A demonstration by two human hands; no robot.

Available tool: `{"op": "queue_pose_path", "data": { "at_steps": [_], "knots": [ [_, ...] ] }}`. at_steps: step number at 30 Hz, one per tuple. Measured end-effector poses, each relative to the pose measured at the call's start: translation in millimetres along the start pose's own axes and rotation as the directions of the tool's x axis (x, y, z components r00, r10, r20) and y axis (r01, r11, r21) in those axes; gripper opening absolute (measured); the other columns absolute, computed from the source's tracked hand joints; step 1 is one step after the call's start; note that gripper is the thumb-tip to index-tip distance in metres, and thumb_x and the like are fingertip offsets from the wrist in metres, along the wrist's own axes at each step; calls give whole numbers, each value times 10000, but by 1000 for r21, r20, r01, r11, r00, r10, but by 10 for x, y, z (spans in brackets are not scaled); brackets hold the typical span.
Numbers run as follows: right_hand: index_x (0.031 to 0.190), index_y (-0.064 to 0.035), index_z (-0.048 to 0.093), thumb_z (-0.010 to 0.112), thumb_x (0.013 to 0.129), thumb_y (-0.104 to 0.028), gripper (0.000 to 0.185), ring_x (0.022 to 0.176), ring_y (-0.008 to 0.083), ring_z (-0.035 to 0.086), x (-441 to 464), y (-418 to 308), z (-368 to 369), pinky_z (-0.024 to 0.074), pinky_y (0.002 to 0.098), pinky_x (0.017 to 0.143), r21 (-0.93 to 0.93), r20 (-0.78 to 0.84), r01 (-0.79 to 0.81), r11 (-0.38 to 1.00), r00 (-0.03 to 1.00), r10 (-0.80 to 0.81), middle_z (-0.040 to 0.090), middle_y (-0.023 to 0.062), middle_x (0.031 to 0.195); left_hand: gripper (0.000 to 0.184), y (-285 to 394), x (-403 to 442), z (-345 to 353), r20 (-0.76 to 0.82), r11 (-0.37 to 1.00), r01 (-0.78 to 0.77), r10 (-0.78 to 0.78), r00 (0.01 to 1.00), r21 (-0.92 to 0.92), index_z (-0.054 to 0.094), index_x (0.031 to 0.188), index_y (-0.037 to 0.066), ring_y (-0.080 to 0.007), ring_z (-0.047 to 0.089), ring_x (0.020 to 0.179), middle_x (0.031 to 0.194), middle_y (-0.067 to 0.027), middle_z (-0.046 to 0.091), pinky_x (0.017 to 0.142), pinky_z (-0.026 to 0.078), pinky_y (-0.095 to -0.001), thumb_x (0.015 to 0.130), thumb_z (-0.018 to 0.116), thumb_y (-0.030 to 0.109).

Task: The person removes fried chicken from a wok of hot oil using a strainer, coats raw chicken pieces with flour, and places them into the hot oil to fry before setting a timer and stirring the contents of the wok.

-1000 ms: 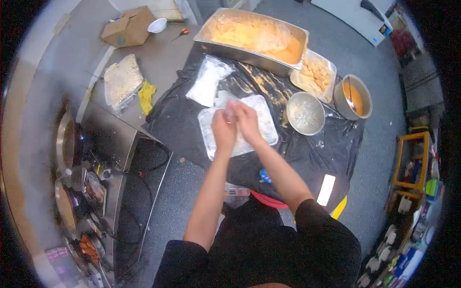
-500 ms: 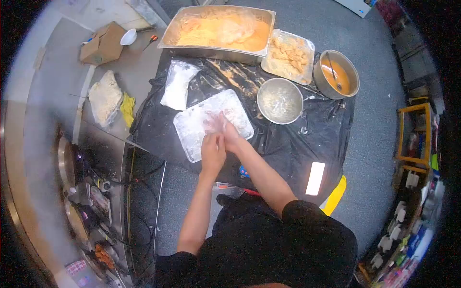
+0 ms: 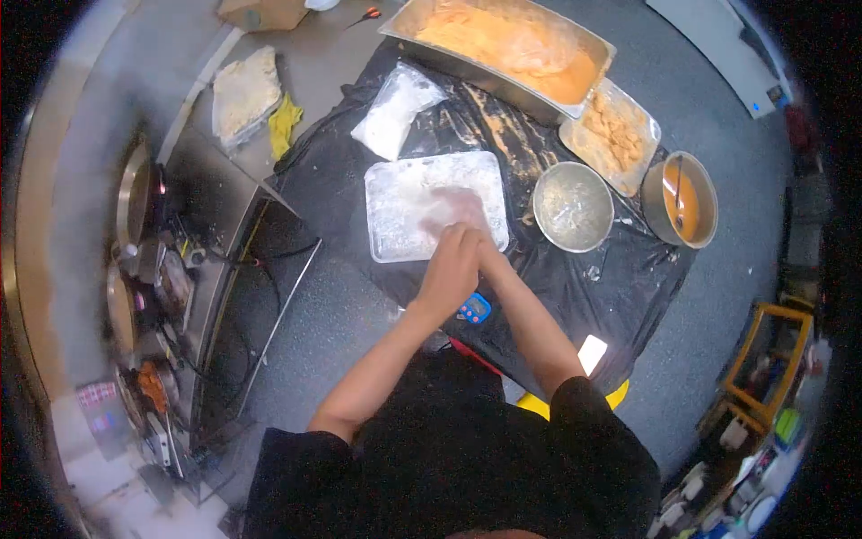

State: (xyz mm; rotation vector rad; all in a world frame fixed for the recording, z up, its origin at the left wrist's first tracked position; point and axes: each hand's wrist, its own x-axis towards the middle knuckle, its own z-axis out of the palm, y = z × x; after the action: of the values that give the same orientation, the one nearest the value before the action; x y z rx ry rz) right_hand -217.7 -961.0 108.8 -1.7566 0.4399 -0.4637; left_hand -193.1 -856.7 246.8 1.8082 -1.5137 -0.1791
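My left hand (image 3: 452,260) is closed at my right wrist, its fingers pinching what looks like the cuff of a thin, clear plastic glove. Hazy and smeared by motion, my right hand (image 3: 462,208) is over a white, flour-dusted tray (image 3: 395,242); its fingers do not show clearly. Behind the tray lies a clear bag of white powder (image 3: 391,117). A round metal bowl (image 3: 573,207) with floury residue stands to the right of the tray. Close below my hands is a small blue timer (image 3: 475,308).
Black plastic sheeting (image 3: 628,278) covers the table. At the back are a deep steel pan (image 3: 548,90) of orange mix, a tray of coated pieces (image 3: 615,135) and a pot (image 3: 709,189) of orange liquid with a ladle. A lit phone (image 3: 592,353) lies at the near right edge.
The view has turned and shifted, so the table appears rotated. My left hand stays at my right wrist, while my right hand has become more blurred. The timer now shows more fully.
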Motion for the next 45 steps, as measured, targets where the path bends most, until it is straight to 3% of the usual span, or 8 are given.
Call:
{"op": "queue_pose_path", "data": {
  "at_steps": [2, 5, 13, 16, 22, 27, 32, 45],
  "knots": [
    [1365, -44, 374, 371, 964, -420, 550, 1320, 292, 319, 196, -226, -116, 216, 392, 1101, -143, -61, -67, 987, 996, 59, 357, 186, 1420, 141, -11, -68, 21, -71, 973, 220, -224, 972, -67, 536, 982, -3, -380, 518, 943, 1033, -209, 534, 836, 427, -423, 849, 548, 45],
    [1472, -117, 184, 259, 954, -577, 697, 1392, 278, 170, 134, -878, -213, 105, 418, 1131, 860, 48, -238, 451, 918, 393, 207, 153, 1506, 115, -102, -172, 127, -67, 894, 401, -421, 905, -201, 548, 959, 8, -364, 521, 918, 1006, -199, 545, 810, 429, -393, 859, 556, 62],
    [1481, -339, 121, 202, 856, -743, 748, 1359, 325, 216, 394, -674, -352, 210, 503, 1071, 814, -96, -149, 562, 919, 383, 151, 104, 1532, 102, -233, -200, 315, -88, 981, 51, -69, 994, -189, 585, 924, 20, -314, 543, 808, 890, -153, 588, 741, 439, -382, 880, 544, 103],
    [1482, -336, 109, 218, 854, -744, 757, 1358, 321, 217, 313, -851, -262, 232, 524, 1052, 827, 15, -229, 514, 922, 386, 168, 105, 1528, 102, -388, 63, 77, -71, 884, 350, -389, 919, -308, 593, 911, 26, -329, 544, 809, 899, -155, 586, 741, 437, -397, 885, 538, 108],
    [1441, -278, 222, 382, 895, -557, 633, 1314, 334, 303, 402, 63, -244, 262, 477, 1063, 45, 98, -66, 997, 993, 61, 258, 119, 1483, 67, -442, -147, 94, 83, 928, 218, -203, 976, -303, 559, 843, 7, -354, 530, 893, 865, -161, 573, 797, 416, -429, 804, 584, 55],
    [1333, -159, 460, 547, 828, -437, 583, 1236, 318, 440, 510, 42, -481, 322, 395, 1054, -769, 112, -182, 613, 905, 410, 459, 159, 1353, 320, -1612, -599, -81, -227, 712, 573, -529, 818, 406, 577, 1058, -63, -385, 556, 1028, 1016, -240, 606, 893, 426, -452, 804, 616, 126],
    [1257, -105, 522, 643, 742, -507, 665, 1189, 334, 484, 454, -339, -258, 389, 386, 999, -876, 1, -139, 462, 957, 290, 556, 177, 1230, 514, -2294, -533, -255, 61, 415, 908, -906, 418, -58, 635, 915, -91, -397, 638, 880, 876, -263, 651, 777, 484, -436, 822, 634, 415],
    [1153, -73, 566, 655, 786, -280, 430, 1021, 324, 559, 412, -273, -322, 419, 366, 928, -636, 230, 17, 771, 959, 168, 615, 151, 1062, 652, -1989, -1252, -219, 7, 448, 834, -880, 476, -322, 662, 857, -87, -315, 660, 796, 821, -236, 662, 723, 476, -409, 870, 532, 552]
  ]
}}
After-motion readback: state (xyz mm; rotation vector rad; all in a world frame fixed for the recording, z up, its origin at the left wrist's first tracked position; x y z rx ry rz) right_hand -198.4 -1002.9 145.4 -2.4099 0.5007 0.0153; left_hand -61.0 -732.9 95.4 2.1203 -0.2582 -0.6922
